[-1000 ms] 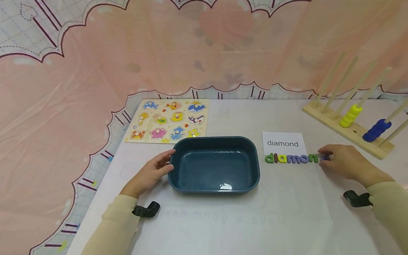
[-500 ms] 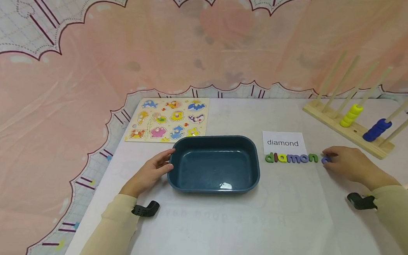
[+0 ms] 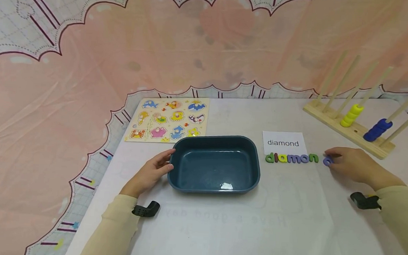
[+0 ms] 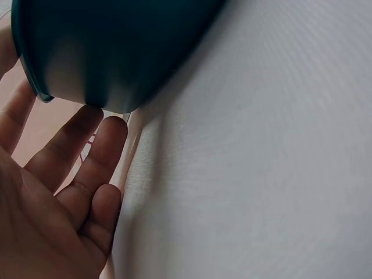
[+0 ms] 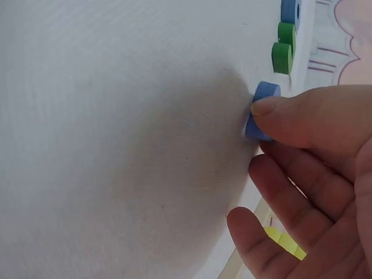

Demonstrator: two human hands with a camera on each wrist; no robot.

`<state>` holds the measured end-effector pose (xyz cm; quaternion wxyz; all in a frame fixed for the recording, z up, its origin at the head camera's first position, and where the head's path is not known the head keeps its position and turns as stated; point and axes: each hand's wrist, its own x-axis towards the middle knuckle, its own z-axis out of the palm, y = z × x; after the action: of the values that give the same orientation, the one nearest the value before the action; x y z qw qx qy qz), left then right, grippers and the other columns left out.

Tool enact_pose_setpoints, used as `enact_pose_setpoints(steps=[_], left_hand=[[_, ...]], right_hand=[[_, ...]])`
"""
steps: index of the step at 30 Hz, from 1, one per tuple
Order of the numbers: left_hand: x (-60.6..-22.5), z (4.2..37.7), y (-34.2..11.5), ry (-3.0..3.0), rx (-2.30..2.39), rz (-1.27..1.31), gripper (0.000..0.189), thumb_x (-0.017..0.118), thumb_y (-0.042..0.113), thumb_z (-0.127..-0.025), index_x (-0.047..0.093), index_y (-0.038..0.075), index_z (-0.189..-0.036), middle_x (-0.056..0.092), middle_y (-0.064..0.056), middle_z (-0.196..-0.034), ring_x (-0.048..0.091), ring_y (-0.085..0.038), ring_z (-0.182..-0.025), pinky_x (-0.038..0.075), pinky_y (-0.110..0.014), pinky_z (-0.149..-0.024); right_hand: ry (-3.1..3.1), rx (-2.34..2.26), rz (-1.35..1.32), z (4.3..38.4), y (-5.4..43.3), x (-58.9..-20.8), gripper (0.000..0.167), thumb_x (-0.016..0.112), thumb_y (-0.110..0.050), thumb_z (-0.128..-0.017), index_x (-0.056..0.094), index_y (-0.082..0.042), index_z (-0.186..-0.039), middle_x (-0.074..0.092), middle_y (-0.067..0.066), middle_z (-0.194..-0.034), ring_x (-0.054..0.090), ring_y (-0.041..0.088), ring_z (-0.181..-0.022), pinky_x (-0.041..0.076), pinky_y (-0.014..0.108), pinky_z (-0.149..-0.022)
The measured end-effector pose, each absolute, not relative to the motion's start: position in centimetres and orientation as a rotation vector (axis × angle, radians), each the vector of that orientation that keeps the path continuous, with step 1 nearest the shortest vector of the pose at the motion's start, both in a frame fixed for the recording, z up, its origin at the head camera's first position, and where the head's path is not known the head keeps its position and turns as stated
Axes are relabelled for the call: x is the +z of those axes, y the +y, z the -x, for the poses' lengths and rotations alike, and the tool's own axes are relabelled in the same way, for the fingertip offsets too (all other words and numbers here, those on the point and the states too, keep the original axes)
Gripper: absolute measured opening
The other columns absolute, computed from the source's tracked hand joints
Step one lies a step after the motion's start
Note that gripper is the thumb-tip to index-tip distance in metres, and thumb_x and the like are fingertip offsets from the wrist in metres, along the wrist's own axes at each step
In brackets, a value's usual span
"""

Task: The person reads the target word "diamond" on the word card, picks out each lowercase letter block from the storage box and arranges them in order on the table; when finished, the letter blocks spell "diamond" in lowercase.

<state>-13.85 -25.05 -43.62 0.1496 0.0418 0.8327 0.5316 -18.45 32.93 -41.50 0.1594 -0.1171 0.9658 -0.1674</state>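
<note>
My right hand (image 3: pixel 357 166) pinches a purple-blue letter (image 3: pixel 328 161) between thumb and fingers, low at the table surface. In the right wrist view the thumb presses one side of this letter (image 5: pixel 264 110); its full shape is partly hidden. Just left of it lies a row of coloured letters (image 3: pixel 291 158) reading "diamon", ending in a green n (image 3: pixel 313 158). Above the row is a white card (image 3: pixel 283 143) printed "diamond". My left hand (image 3: pixel 148 175) rests at the left end of a dark teal tray (image 3: pixel 214 193), its fingertips touching the rim and outer wall.
A wooden board with sea-animal pieces (image 3: pixel 167 120) lies behind the tray. At the back right stands a wooden peg rack (image 3: pixel 347 130) with yellow rings (image 3: pixel 351 116) and blue rings (image 3: pixel 377 130). A patterned pink curtain (image 3: pixel 226 47) hangs behind the table.
My right hand has moved slightly to the right with the purple-blue letter, widening the gap from the green n. The left hand and the tray have stayed put.
</note>
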Motion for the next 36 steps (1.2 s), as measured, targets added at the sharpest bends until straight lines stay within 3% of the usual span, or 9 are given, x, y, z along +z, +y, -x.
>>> enact_pose_setpoints(steps=[25, 36], left_hand=[[-43.63, 13.92, -25.05, 2.405, 1.532, -0.155, 0.06, 0.06, 0.02, -0.102, 0.035, 0.009, -0.155, 0.037, -0.026, -0.153, 0.041, -0.043, -0.137, 0.035, -0.054, -0.11], [-43.49, 13.79, -24.99, 2.401, 1.535, -0.144, 0.059, 0.059, 0.02, -0.102, 0.035, 0.009, -0.155, 0.038, -0.026, -0.152, 0.042, -0.042, -0.136, 0.035, -0.054, -0.11]], right_hand=[[2.834, -0.424, 0.309, 19.1, 32.28, -41.82, 0.04, 0.065, -0.018, -0.095, 0.062, 0.008, -0.127, 0.063, 0.03, -0.119, 0.053, 0.054, -0.114, 0.039, 0.069, -0.096], [2.786, -0.484, 0.279, 18.82, 32.5, -41.61, 0.041, 0.062, -0.018, -0.097, 0.059, 0.007, -0.13, 0.061, 0.031, -0.124, 0.049, 0.056, -0.118, 0.036, 0.071, -0.098]])
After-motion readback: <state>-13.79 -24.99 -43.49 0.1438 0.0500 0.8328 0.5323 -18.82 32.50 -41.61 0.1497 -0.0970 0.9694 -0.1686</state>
